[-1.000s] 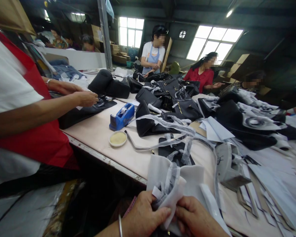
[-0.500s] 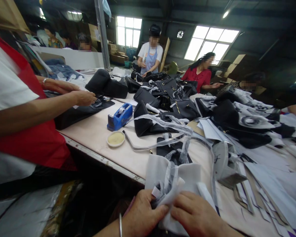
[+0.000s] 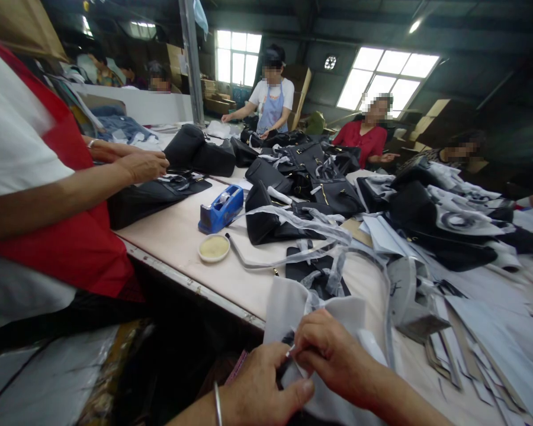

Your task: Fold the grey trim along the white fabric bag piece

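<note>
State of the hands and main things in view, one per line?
Left hand: holding white wrapping
Right hand: fingers closed at the wrapping
White wrapping: bunched, partly hidden by hands
Blue tape dispenser: upright on table
Round dish: uncovered, yellowish inside
Black bags: heaped

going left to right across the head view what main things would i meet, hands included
Bright red cloth apron on a co-worker → blue plastic tape dispenser → the wearer's left hand → right hand → grey angular holder with dark marking → flat bluish-white sheets
</note>
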A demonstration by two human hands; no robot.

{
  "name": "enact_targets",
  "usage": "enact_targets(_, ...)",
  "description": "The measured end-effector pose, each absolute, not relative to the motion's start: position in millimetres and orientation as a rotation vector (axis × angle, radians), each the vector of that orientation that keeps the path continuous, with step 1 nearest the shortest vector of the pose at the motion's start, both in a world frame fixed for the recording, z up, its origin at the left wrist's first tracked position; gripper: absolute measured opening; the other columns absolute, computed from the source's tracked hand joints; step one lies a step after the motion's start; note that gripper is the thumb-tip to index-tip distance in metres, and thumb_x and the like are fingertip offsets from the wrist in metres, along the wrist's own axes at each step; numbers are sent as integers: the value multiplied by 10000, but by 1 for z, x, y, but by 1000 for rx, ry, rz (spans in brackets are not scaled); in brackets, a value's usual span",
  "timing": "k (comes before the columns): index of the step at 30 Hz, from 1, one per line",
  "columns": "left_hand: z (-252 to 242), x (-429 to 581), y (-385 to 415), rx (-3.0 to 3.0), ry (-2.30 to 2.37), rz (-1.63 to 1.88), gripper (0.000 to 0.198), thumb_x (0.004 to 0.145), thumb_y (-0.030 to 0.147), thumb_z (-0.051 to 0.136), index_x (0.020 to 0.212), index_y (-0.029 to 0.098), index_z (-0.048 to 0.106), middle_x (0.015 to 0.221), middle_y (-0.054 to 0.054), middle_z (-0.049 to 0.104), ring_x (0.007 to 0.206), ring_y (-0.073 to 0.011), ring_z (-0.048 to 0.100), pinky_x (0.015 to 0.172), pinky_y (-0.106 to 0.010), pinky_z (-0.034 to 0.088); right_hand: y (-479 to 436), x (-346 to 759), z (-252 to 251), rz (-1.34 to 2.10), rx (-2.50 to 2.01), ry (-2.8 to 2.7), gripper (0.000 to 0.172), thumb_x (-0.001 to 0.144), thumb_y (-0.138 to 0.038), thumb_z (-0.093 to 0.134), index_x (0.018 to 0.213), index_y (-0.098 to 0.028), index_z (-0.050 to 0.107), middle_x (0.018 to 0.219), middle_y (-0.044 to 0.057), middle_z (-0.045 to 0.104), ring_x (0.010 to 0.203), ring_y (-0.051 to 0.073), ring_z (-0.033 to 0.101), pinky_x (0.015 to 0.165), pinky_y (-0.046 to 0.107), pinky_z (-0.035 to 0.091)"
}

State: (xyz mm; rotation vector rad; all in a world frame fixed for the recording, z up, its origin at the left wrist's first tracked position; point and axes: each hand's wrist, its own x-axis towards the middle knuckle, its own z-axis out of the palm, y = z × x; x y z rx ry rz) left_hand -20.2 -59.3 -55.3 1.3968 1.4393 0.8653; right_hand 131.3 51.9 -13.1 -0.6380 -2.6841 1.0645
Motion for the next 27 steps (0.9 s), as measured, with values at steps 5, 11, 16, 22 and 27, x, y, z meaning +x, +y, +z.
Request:
enact_targets(5,-55,-15,-56,1375,1436,862,290,932,395,527,806,186,682,764,22,678,710,-153,596,626,-240,377,57,130,-5,1171,-661,-2737,113,848,-134,664,812,-215,734,789,-15,708,802,141,635,859,316,387)
enact_targets(11,-53,-17,-56,1397,1457,872,211,909,337,568,806,191,679,818,16,717,761,-169,643,639,-241,380,66,126,2,1194,-566,-2849,153,825,-75,640,810,-198,729,837,-2,718,837,141,634,846,285,411)
enact_targets(16,-52,-17,-55,1399,1418,878,209,921,325,540,838,187,674,833,-3,720,787,-189,654,644,-244,398,69,116,-2,1170,-595,-2922,118,740,-65,678,756,-173,722,732,-6,672,746,132,614,706,222,433)
enact_targets(22,-61,-17,-57,1403,1383,932,142,894,270,552,830,194,653,855,-7,720,803,-198,655,687,-248,430,70,112,3,1142,-688,-2976,108,737,-104,660,780,-183,719,772,-2,681,759,143,621,702,230,441)
enact_targets(27,-55,-17,-56,1354,1382,919,251,916,343,525,788,185,671,776,-4,693,727,-187,617,655,-252,427,72,111,30,1273,-788,-2938,218,781,-234,732,998,-232,708,921,-9,706,829,152,629,733,237,451)
